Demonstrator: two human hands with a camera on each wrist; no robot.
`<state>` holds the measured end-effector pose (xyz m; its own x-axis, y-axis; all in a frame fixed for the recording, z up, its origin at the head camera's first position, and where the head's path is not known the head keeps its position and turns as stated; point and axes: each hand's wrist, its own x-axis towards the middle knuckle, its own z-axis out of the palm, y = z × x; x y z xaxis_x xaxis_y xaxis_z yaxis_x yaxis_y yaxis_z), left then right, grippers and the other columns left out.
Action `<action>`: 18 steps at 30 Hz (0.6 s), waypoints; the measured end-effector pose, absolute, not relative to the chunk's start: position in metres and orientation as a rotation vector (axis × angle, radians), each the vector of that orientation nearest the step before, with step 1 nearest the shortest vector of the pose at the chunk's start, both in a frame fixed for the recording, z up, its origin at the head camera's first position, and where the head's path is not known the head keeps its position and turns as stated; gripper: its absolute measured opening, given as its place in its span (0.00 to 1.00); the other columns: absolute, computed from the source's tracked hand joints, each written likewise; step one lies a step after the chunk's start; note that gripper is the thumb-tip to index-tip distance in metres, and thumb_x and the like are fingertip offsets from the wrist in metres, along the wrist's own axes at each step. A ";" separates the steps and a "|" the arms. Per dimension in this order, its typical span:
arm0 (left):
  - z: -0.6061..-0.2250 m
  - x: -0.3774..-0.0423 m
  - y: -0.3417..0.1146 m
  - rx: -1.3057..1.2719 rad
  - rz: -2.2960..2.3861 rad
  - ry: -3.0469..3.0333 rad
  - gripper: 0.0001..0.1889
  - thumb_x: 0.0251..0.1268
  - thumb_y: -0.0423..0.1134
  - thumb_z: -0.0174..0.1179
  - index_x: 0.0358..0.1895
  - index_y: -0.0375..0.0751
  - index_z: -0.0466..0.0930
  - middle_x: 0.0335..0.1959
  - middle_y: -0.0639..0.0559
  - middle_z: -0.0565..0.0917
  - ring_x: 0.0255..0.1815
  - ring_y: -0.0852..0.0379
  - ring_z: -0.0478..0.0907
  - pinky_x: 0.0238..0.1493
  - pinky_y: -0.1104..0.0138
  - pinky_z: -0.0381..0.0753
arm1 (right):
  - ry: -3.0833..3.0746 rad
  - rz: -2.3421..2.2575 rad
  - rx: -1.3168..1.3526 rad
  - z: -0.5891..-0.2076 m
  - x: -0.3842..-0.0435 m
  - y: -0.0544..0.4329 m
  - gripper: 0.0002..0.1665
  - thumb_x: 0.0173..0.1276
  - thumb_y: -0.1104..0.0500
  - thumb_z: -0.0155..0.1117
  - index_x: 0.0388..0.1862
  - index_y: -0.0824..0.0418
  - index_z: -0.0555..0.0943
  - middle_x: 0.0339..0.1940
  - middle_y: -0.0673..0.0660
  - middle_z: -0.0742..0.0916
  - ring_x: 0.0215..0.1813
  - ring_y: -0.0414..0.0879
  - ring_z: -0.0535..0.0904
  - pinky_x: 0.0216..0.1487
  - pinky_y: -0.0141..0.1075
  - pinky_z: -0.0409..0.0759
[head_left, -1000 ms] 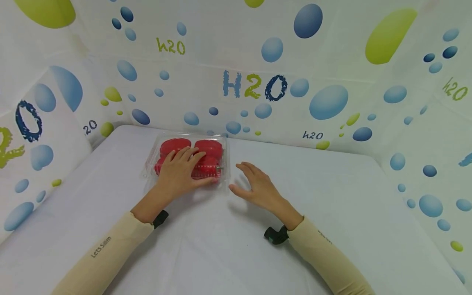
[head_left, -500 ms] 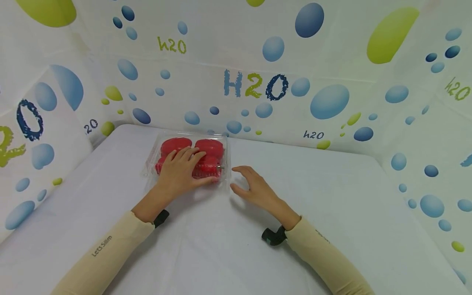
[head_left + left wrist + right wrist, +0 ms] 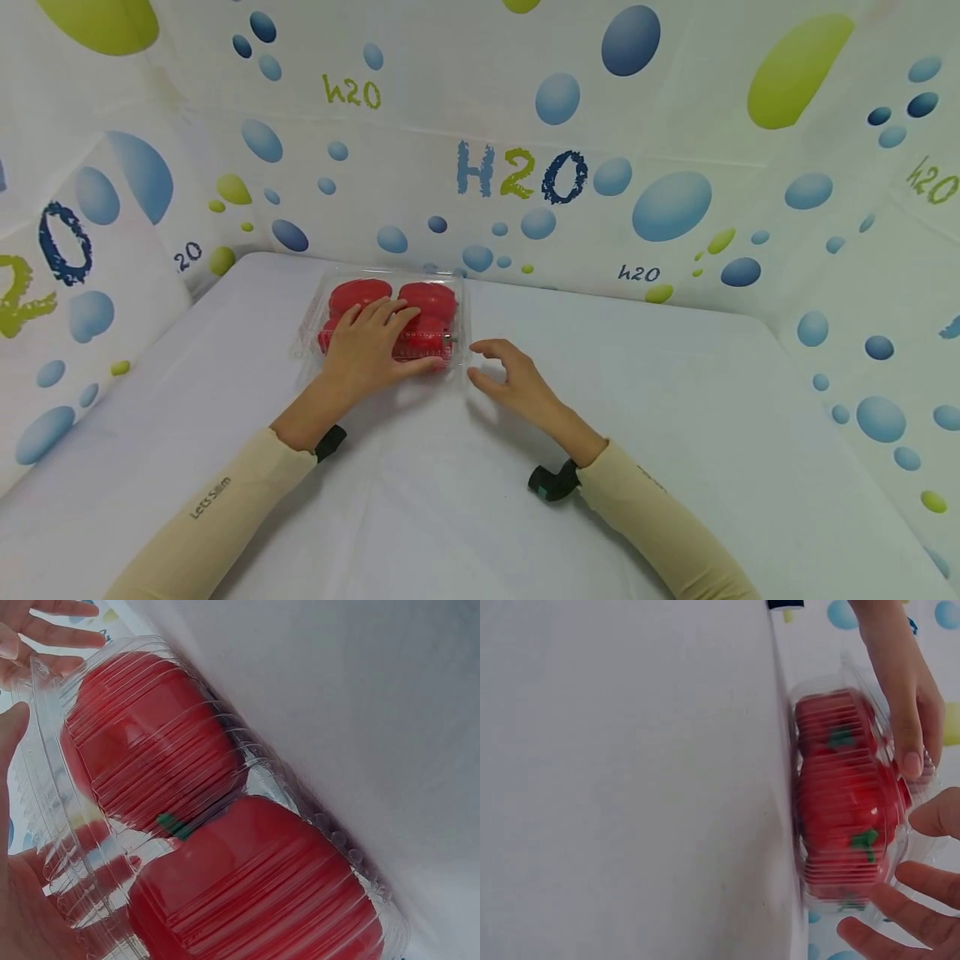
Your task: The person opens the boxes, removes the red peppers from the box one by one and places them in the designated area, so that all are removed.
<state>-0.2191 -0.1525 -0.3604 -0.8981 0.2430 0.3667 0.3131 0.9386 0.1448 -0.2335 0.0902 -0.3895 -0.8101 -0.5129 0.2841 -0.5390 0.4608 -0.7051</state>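
A clear ribbed plastic clamshell box (image 3: 463, 321) stands on the white table toward the back, left of centre. Inside it sit several glossy red tomato-like fruits (image 3: 360, 293), with green stems showing in the wrist views. My left hand (image 3: 363, 350) rests across the top of the box, fingers spread over the lid and thumb stretched along the front side. To the right of the box, my right hand (image 3: 517, 379) hovers beside its front right corner, holding nothing. Its thumb and fingers are slightly bent and apart, facing the box; the fingertips are right near the box wall.
White cloth covers the table (image 3: 660, 417). Close behind the box rises a white curtain (image 3: 420, 167) printed with blue and green drops, which also runs along both sides. Both forearms wear beige sleeves (image 3: 225, 508), and dark wrist cameras (image 3: 553, 482) hang under the wrists.
My right hand has shifted slightly toward the box, and its fingers have drawn a little closer together. My left hand and the box stay in place.
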 end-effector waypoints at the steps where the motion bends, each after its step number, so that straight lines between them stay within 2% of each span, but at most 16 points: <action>1: -0.360 -0.219 -0.153 -0.407 -0.282 -2.746 0.44 0.49 0.64 0.68 0.67 0.42 0.71 0.67 0.39 0.71 0.71 0.39 0.62 0.70 0.40 0.58 | -2.640 1.324 0.958 -0.390 -0.234 0.090 0.23 0.69 0.60 0.63 0.60 0.67 0.74 0.59 0.62 0.80 0.61 0.58 0.75 0.64 0.55 0.72; 7: -0.360 -0.219 -0.153 -0.411 -0.280 -2.732 0.43 0.49 0.64 0.68 0.66 0.42 0.71 0.66 0.39 0.72 0.70 0.39 0.63 0.69 0.40 0.59 | -2.575 1.425 0.915 -0.393 -0.235 0.085 0.19 0.67 0.61 0.65 0.54 0.67 0.76 0.54 0.62 0.83 0.56 0.56 0.79 0.57 0.54 0.77; 12: -0.361 -0.218 -0.152 -0.406 -0.283 -2.723 0.43 0.49 0.64 0.68 0.66 0.42 0.72 0.66 0.39 0.72 0.70 0.39 0.63 0.69 0.40 0.60 | -2.532 1.536 0.812 -0.398 -0.240 0.080 0.16 0.67 0.61 0.66 0.51 0.65 0.78 0.48 0.60 0.85 0.52 0.53 0.81 0.52 0.47 0.81; 18: -0.362 -0.220 -0.152 -0.407 -0.280 -2.721 0.43 0.49 0.65 0.67 0.66 0.42 0.72 0.66 0.39 0.72 0.70 0.39 0.63 0.69 0.40 0.59 | -2.469 1.751 0.737 -0.402 -0.245 0.078 0.16 0.65 0.63 0.68 0.49 0.68 0.78 0.45 0.64 0.84 0.49 0.55 0.81 0.50 0.37 0.82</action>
